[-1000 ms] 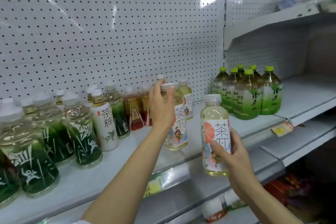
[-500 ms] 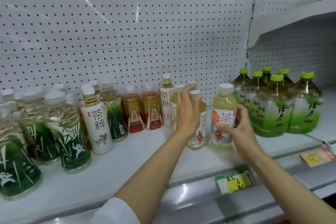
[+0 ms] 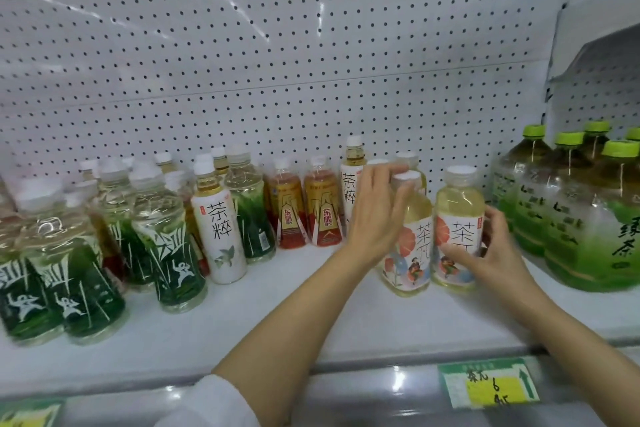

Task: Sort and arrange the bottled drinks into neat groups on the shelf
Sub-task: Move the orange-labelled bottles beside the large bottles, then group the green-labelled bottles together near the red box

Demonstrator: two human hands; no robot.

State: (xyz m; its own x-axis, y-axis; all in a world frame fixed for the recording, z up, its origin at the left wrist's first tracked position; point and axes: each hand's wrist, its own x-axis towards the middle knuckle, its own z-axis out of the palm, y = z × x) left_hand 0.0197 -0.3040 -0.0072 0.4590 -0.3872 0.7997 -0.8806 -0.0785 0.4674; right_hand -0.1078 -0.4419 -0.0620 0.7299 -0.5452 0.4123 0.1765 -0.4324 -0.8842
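Left hand [image 3: 375, 215] wraps the shoulder and neck of a pale yellow tea bottle [image 3: 410, 246] with a flower label, fingers up by its white cap. Right hand [image 3: 485, 253] curls round the lower label of a second matching tea bottle [image 3: 459, 229] – the two stand upright, side by side and touching, near the front of the white shelf [image 3: 277, 315]. Behind them more white caps of the same kind, mostly hidden by the left hand. Just left, at the back: a tall white-label tea bottle [image 3: 351, 184] and two red-orange bottles [image 3: 306, 211]. Further left a second white-label bottle [image 3: 218, 225] stands forward among a crowd of clear bottles with dark green labels [image 3: 169, 246] – loosely bunched, some blurred. Right of the held pair, close by, large green-capped tea bottles [image 3: 568, 218] packed together. Pegboard wall [image 3: 277, 62] behind. Yellow-green price tag [image 3: 488, 385] on the shelf's front rail below the right forearm
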